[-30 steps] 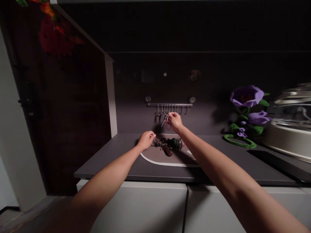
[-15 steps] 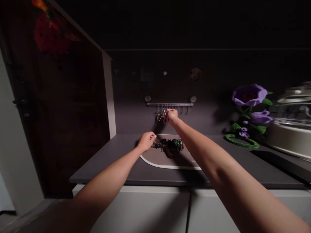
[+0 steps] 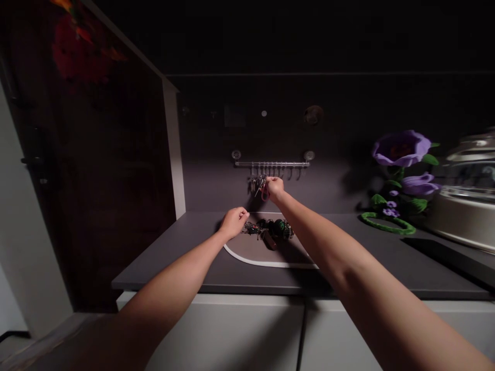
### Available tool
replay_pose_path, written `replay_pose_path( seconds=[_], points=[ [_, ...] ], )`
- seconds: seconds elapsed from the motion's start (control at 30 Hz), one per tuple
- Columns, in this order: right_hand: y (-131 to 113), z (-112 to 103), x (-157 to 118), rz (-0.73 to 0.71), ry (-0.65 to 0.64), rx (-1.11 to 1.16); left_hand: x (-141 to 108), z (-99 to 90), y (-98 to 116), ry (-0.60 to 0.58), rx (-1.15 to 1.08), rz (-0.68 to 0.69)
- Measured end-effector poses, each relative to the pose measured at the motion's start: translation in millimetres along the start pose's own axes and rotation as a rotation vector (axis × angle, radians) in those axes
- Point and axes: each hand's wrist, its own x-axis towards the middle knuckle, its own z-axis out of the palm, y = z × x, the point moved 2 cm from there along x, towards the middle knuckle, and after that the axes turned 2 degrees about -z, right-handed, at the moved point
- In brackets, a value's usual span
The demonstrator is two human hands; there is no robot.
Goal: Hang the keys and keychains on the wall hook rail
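Note:
My right hand (image 3: pixel 275 187) is raised to the wall and pinches a bunch of keys (image 3: pixel 260 185) with a pinkish loop (image 3: pixel 265 193), just below a clear rail (image 3: pixel 273 164) with a row of hooks. Whether the keys hang from a hook cannot be made out. Lower down, my left hand (image 3: pixel 234 222) is closed, its thumb and fingertips together at the left end of a dark pile of keys and small items (image 3: pixel 274 228). What it holds, if anything, is too small to name. The pile lies on a brown mat with a white rim (image 3: pixel 270 264).
Purple felt flowers (image 3: pixel 402 149) with a green ring base (image 3: pixel 389 224) stand on the counter (image 3: pixel 166 257) at the right, beside a large cream and clear container (image 3: pixel 464 216). A dark door (image 3: pixel 112 196) is on the left, with red flowers (image 3: pixel 79 49) above.
The keys at my right hand have shifted and swung slightly. Both hands keep nearly the same place and grip, while the view has moved a little.

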Motion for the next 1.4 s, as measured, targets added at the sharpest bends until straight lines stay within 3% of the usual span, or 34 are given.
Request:
replay_pose_path(
  seconds=[0.4,0.63,0.9,1.0,1.13,1.4],
  points=[
    [6.2,-11.5,3.7,-0.073,-0.009,-0.055,-1.2,-3.1,2.9,-0.022,-0.051,-0.045],
    [9.5,-20.2,8.4,-0.220,-0.067,-0.152,-1.6,-2.7,1.8,-0.044,-0.106,-0.050],
    [-2.5,-22.8,-19.8,-0.198,0.013,-0.327,-1.7,-4.4,-0.3,-0.061,-0.147,-0.026],
    [-3.1,-20.5,-38.5,-0.244,-0.064,-0.337,-2.4,-5.2,-0.3,-0.084,-0.168,-0.015],
    [4.9,-20.4,-67.8,-0.298,-0.273,-0.391,-4.3,-7.6,1.2,-0.115,-0.178,-0.024],
    [17.6,-34.4,-101.8,-0.496,-0.556,-0.876,-7.5,-10.4,-0.7,-0.231,-0.165,-0.023]
  ],
)
